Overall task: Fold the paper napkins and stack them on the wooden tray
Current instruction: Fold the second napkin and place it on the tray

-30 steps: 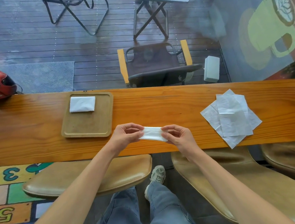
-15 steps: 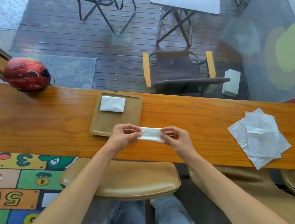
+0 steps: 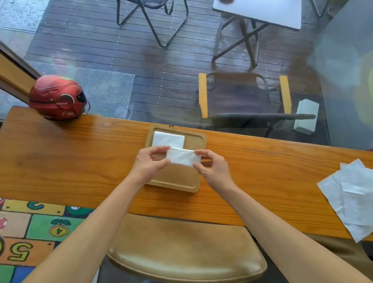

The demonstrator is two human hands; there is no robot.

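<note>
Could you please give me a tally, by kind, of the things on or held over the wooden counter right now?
Folded napkin held in both hands: 1
Folded napkin lying on the tray: 1
Pile of unfolded napkins: 1 (sheets overlap, number unclear)
Wooden tray: 1
Red helmet: 1
Total: 5
</note>
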